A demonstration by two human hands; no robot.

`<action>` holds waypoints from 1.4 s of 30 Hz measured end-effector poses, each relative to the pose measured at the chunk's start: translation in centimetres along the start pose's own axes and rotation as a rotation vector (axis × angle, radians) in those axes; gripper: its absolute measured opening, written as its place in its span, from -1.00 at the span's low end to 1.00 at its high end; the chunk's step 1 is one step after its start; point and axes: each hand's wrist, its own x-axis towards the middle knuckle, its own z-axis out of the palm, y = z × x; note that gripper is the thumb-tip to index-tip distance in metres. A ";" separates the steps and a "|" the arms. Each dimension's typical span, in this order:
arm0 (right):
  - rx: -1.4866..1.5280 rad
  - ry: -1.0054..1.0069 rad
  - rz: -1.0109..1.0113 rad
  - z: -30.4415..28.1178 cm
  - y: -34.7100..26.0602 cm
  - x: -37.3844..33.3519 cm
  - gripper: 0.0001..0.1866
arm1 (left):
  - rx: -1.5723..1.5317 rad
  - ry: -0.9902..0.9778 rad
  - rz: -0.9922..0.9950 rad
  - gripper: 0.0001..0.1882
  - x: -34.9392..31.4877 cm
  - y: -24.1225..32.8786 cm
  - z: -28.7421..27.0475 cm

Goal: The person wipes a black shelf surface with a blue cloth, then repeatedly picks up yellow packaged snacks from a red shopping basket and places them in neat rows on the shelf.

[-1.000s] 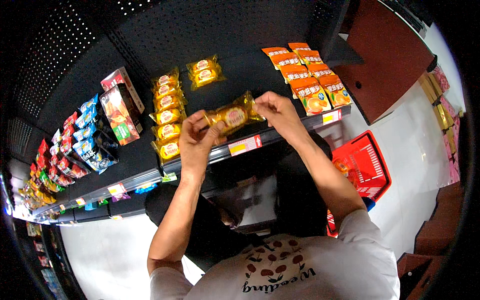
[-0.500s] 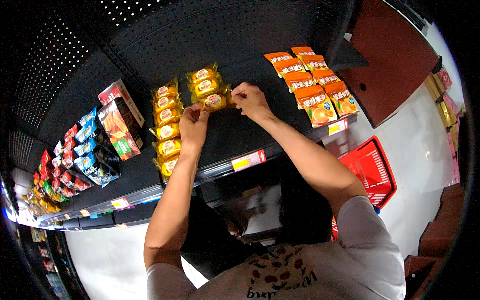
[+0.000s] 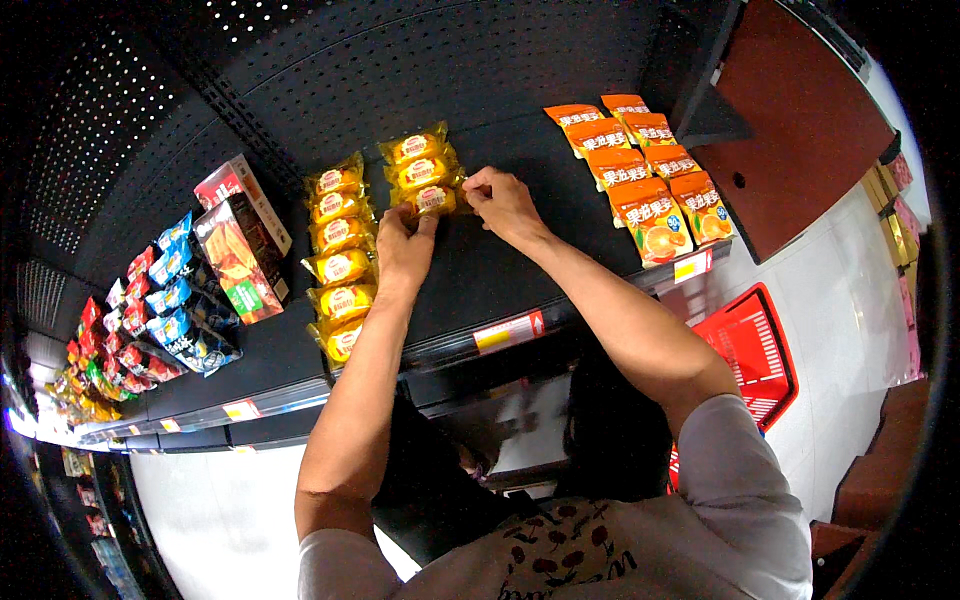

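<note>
Lowered onto the black shelf [image 3: 520, 270] since before, the yellow snack packet [image 3: 428, 199] was pinched by left hand [image 3: 405, 245] and right hand [image 3: 503, 203], beside the yellow row [image 3: 338, 265]; placing seemed underway, release judged next.

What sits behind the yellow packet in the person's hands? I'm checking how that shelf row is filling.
Behind the yellow packet held by the left hand and right hand lie two more yellow packets, then the black back panel. The shelf under it is hidden.

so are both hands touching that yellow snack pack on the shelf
Touching. The head view shows the left hand gripping the near end of the yellow snack pack and the right hand pinching its right end, with no gap.
</note>
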 end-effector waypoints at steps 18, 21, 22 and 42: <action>0.029 -0.148 0.103 -1.6 -1.7 -0.5 -0.74 | 0.291 0.104 0.317 -0.50 -0.5 0.1 0.5; 0.085 -0.121 0.035 -3.2 -2.8 -1.4 -0.73 | 0.183 0.080 0.353 -0.50 -0.6 0.2 0.4; 0.172 -0.114 0.047 -4.1 -3.7 -2.2 -0.71 | 0.117 0.055 0.345 -0.52 -1.0 0.3 0.3; -0.118 0.184 0.580 -25.0 25.1 -40.7 -0.71 | -0.242 -0.502 0.335 -0.77 -13.1 6.9 2.8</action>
